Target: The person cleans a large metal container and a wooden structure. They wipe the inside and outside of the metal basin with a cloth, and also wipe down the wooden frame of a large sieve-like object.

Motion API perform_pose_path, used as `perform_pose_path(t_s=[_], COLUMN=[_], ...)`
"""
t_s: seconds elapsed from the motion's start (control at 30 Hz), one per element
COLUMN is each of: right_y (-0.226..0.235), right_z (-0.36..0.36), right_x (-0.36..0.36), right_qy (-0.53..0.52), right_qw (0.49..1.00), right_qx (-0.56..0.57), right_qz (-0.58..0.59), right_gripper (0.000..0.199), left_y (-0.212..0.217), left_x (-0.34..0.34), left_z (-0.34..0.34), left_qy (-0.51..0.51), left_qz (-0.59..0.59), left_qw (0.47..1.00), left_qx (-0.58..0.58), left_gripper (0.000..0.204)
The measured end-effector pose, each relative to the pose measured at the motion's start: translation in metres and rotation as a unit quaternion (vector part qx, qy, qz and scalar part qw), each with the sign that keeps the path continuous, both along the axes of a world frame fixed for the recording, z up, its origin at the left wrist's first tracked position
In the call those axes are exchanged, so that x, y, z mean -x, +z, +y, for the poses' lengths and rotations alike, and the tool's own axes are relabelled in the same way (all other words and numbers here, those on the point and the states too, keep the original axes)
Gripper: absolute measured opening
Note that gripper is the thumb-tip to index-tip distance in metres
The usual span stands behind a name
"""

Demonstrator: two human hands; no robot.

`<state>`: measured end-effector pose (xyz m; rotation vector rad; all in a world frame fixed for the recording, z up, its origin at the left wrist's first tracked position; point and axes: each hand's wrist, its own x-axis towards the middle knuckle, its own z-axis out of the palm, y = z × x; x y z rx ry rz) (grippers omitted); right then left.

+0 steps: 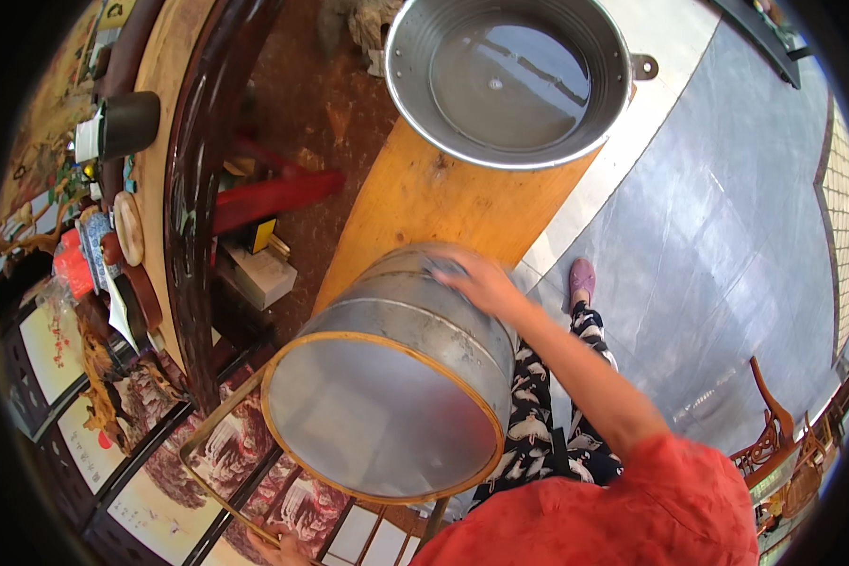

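Head view, looking down: right hand laid flat and open on the far end of a metal bucket, palm against the grey side, fingers spread over the curve. Bucket tipped toward the camera, brass-coloured rim facing up and near, inside bare; resting partly over the end of a yellow wooden desk. Thin brass-coloured bail handle hanging below the rim. Left hand only just visible at the lower edge, by the handle; grip impossible to tell. Farther along the desk, a wide metal basin holding water, well apart from the bucket. Dark curved wooden table to the left, crowded with small objects. Grey tiled floor to the right
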<state>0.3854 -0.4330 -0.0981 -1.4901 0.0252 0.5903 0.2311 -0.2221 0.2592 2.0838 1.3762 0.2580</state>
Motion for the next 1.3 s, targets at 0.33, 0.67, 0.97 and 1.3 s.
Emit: perform_pose_path(t_s=[0.33,0.67,0.97,1.3], right_y=[0.033,0.021,-0.006,0.018], right_z=[-0.013,-0.014,0.009,0.046], right_x=[0.108,0.123,0.144,0.234], right_qy=[-0.213,-0.231,-0.408,-0.468], right_qw=[0.975,0.971,0.913,0.883], right_qx=[-0.047,-0.051,-0.006,-0.018], right_qz=[-0.043,0.014,0.001,-0.023], right_gripper=[0.035,0.034,0.032,0.036], left_y=[0.005,0.007,0.009,-0.001], left_x=[0.015,0.049,0.050,0.041], left_z=[0.014,0.042,0.053,0.011], left_qy=[0.026,-0.053,-0.078,-0.051], left_qz=[0.004,0.007,-0.043,-0.036], left_qw=[1.000,0.999,0.991,0.998], left_qx=[0.007,0.003,0.099,0.010], left_gripper=[0.062,0.062,0.055,0.034])
